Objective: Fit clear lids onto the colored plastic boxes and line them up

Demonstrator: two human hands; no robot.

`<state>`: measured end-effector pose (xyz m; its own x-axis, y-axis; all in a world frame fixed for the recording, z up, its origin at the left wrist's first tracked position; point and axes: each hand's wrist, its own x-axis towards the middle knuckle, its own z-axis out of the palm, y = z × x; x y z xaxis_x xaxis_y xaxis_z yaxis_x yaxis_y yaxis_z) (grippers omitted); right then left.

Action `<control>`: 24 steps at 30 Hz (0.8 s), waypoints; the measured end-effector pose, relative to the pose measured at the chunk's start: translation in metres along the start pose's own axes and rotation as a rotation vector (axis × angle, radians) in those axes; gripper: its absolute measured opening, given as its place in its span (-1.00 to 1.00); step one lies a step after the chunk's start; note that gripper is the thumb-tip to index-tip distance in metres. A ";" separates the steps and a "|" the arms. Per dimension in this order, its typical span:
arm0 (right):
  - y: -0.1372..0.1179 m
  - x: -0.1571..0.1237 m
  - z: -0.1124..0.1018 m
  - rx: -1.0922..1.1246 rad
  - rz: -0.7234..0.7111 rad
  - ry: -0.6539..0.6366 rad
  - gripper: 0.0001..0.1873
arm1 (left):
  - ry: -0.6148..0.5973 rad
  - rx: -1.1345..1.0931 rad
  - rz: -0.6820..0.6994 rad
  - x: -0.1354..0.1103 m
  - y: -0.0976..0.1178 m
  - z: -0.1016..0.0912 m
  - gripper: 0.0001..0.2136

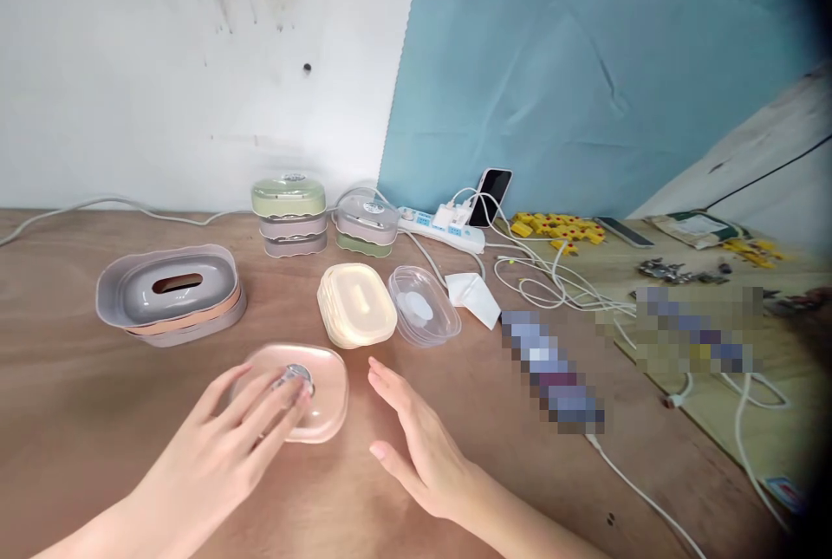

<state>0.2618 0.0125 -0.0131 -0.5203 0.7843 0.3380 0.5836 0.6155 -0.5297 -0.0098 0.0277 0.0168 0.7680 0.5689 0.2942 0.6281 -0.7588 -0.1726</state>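
Observation:
A translucent pink oval lid [325,399] with a small silver knob [295,375] lies on the wooden table [494,455] in front of me. My left hand [240,442] rests on it with fingers stretched out, fingertips touching the knob. Just right of the lid, my right hand [419,442] hovers open with fingers together, holding nothing. Beyond them lie a stack of cream lids [356,303] and a clear lid [424,306].
A stack of grey and pink trays [169,295] sits at the left. Closed soap boxes [289,214] and another box [367,225] stand near the wall. A power strip [442,227], phone [490,195], white cables [565,282], folded paper [474,295] and yellow parts [559,230] fill the right.

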 end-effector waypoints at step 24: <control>0.013 0.089 0.034 -0.844 -0.225 0.188 -0.68 | -0.173 0.379 -0.426 0.070 -0.024 0.018 -0.49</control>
<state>0.2019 0.0874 -0.0158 -0.6104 0.5922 0.5260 0.7831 0.5510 0.2884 0.0313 0.0920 0.0245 0.4274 0.8662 0.2589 0.8620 -0.3040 -0.4057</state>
